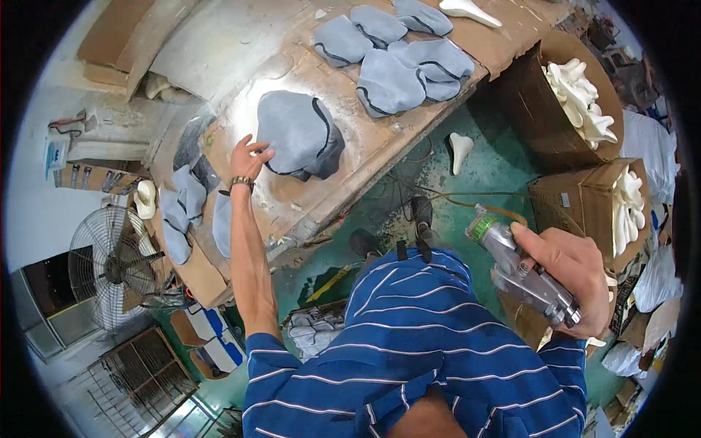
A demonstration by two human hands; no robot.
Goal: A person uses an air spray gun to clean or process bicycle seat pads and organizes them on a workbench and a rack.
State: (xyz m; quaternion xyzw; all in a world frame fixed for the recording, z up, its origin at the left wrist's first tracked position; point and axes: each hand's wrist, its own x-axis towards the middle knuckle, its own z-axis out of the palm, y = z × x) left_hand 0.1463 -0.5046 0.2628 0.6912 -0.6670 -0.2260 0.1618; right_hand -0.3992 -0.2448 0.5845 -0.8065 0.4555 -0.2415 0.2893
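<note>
A stack of grey fabric covers with black edging (296, 131) lies on the worktable's cardboard top, in a patch of whitish residue. At its left edge is my left hand (250, 159), palm down with its fingers apart; whether the fingertips touch the fabric I cannot tell. My right hand (573, 270) is wrapped round a metal spray gun (515, 259) with a green ring near its front end. The gun is held over the floor, right of my body, and a yellowish hose shows behind it. Part of its handle is hidden by my fingers.
More grey covers (391, 80) lie at the table's far right, others (186, 193) at the left. White saddle-shaped pieces fill two cardboard boxes (537, 102) on the right. One white piece (459, 152) lies on the green floor. A caged fan (115, 268) stands at left.
</note>
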